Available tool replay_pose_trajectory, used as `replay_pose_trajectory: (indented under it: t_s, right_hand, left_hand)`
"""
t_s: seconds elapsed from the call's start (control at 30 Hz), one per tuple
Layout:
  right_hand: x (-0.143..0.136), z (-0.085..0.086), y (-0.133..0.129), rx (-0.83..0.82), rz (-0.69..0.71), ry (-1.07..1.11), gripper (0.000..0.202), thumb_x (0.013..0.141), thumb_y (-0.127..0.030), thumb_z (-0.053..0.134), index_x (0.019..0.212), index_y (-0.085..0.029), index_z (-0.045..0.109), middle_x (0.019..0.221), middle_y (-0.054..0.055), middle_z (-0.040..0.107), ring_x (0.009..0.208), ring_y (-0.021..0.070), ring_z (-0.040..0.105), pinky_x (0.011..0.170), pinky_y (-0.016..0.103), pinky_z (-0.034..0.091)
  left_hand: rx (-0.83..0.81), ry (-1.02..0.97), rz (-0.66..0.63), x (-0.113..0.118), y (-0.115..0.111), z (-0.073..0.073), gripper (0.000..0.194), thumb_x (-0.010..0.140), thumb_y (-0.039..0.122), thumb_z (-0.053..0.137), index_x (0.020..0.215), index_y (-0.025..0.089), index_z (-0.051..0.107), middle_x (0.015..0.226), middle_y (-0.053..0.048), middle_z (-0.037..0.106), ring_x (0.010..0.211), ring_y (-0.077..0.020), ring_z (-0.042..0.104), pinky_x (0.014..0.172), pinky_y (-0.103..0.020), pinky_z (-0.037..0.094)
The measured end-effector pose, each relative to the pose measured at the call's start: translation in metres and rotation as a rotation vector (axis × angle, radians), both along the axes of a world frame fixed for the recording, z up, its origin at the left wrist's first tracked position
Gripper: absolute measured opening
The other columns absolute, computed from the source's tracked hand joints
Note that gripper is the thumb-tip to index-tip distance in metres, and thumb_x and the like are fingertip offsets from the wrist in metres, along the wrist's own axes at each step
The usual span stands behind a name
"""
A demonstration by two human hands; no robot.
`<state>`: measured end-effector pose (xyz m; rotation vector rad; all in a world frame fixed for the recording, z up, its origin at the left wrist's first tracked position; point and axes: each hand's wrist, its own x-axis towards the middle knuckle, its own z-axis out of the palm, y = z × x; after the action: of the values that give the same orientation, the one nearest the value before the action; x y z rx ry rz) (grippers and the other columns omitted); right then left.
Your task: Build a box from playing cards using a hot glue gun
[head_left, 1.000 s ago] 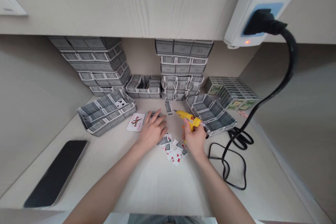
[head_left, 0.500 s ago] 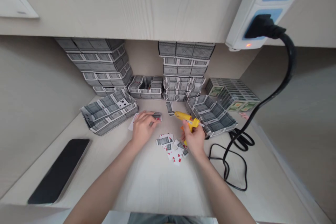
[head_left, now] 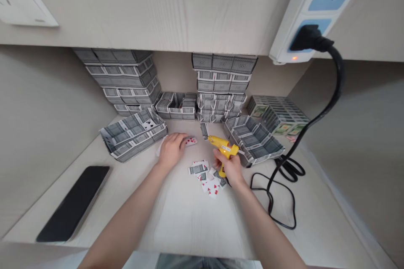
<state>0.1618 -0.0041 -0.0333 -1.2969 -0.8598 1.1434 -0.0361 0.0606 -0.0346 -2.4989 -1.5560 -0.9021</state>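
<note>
My right hand (head_left: 232, 168) is wrapped round the grip of a yellow hot glue gun (head_left: 224, 145), whose nozzle points to the left. Just beyond that nozzle, a small card strip (head_left: 204, 130) lies on the table. My left hand (head_left: 172, 149) has its fingers closed at a playing card (head_left: 191, 141) with red pips; part of the card is covered by the fingers. More white card (head_left: 160, 146) shows beneath the left side of this hand. Between my two wrists lies a loose pile of cut card pieces (head_left: 210, 180).
Open boxes made of cards stand left (head_left: 134, 134) and right (head_left: 254, 141). Behind are stacked card boxes (head_left: 224, 80). A black phone (head_left: 74, 204) lies at the left. A black cable (head_left: 328, 109) hangs from the power strip (head_left: 315, 17) and coils on the right.
The card at my left hand now shows more of its red-pipped face. My right hand and the glue gun have shifted slightly. The view has tilted a little.
</note>
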Motion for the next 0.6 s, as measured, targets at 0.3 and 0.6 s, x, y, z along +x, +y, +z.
replay_pose_trajectory:
  t_s: [0.3,0.6]
  right_hand:
    - [0.002,0.004,0.001,-0.024,-0.042,0.088,0.032,0.056,-0.04,0.07,0.071,-0.013,0.058,0.053,0.0,0.059,0.038,0.0113,0.051,0.037,0.022,0.04]
    - [0.006,0.01,0.002,0.003,0.066,0.387,0.028,0.056,-0.03,0.069,0.077,-0.014,0.062,0.072,0.004,0.065,0.058,0.0156,0.06,0.048,0.025,0.048]
  left_hand:
    - [0.12,-0.109,0.019,-0.004,-0.004,0.006,0.019,0.086,0.029,0.043,0.085,0.019,0.059,0.082,-0.004,0.065,0.08,-0.018,0.059,0.079,-0.034,0.042]
    - [-0.071,-0.319,-0.072,0.001,-0.01,0.001,0.018,0.086,0.029,0.04,0.091,0.019,0.054,0.085,-0.002,0.064,0.072,-0.0127,0.061,0.07,-0.026,0.047]
